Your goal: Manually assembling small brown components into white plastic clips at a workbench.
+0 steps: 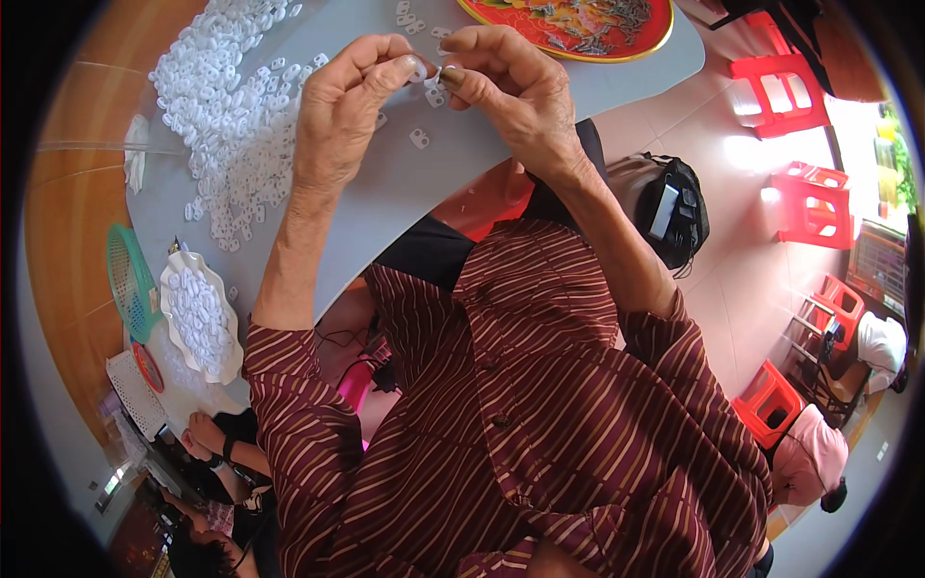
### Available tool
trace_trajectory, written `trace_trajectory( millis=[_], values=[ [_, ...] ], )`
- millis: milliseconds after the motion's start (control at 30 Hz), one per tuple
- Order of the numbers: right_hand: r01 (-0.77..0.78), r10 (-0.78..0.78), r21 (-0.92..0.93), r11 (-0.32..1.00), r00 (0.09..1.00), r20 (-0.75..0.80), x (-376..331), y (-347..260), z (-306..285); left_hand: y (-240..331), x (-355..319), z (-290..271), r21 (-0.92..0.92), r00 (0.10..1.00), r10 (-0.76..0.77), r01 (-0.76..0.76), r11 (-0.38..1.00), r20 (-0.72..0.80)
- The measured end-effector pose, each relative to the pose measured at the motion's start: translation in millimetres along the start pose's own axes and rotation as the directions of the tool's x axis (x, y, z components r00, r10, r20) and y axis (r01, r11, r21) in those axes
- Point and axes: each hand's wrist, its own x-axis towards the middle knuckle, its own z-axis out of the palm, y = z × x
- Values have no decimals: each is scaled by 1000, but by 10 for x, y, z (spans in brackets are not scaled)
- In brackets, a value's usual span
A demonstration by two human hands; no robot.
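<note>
Over the grey table (385,188), both my hands are raised with their fingertips close together. My left hand (352,111) pinches a small white plastic piece (417,69) between thumb and fingers. Beside it, my right hand (520,96) is closed in a pinch on something tiny, too small to make out. Several loose white pieces with holes (419,139) lie on the table below and around the hands. A large heap of the same white pieces (207,82) spreads to the left. Beyond my right hand, a red patterned tray (568,54) with a gold rim holds many small grey metal parts.
At left are a scalloped white dish (229,366) full of white pieces and a green basket (123,279). Another person's hands (204,435) rest at the table's lower left. Red stools (785,96) and a black mesh bag (686,207) are to the right, with people seated farther off.
</note>
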Motion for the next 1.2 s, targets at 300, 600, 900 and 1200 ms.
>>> trace_trajectory(
  millis=[300, 600, 900, 1200],
  values=[
    [31, -24, 183, 983, 999, -41, 4, 26, 98, -21, -74, 178, 111, 986, 102, -87, 990, -134],
    [43, -40, 46, 998, 997, -66, -4, 34, 51, 69, -43, 87, 282, 998, 63, -58, 958, -12],
    [76, -74, 34, 997, 995, -59, -18, 41, 64, 25, -36, 93, 53, 993, 40, -34, 998, -115],
    [51, -53, -49, 998, 998, -40, -22, 58, 58, 21, -42, 124, 110, 992, 101, -92, 990, -75]
  ],
)
